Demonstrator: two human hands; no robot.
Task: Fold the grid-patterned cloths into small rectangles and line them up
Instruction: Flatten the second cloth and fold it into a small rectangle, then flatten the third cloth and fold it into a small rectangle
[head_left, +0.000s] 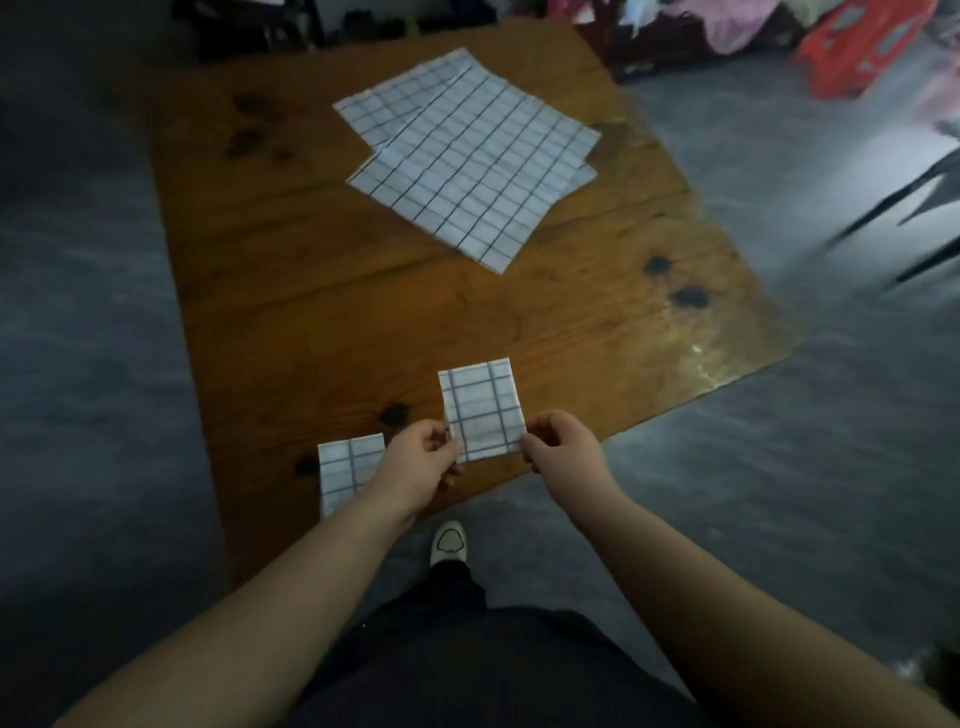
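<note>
A small folded grid-patterned cloth is held over the near edge of the wooden table. My left hand pinches its lower left corner and my right hand pinches its lower right corner. A second folded cloth lies flat on the table just left of my left hand, partly hidden by my wrist. Farther back, unfolded grid cloths lie spread in an overlapping pile.
The low table stands on a grey floor. My shoe shows below the table's near edge. Red and pink items sit at the far right; dark thin legs reach in from the right.
</note>
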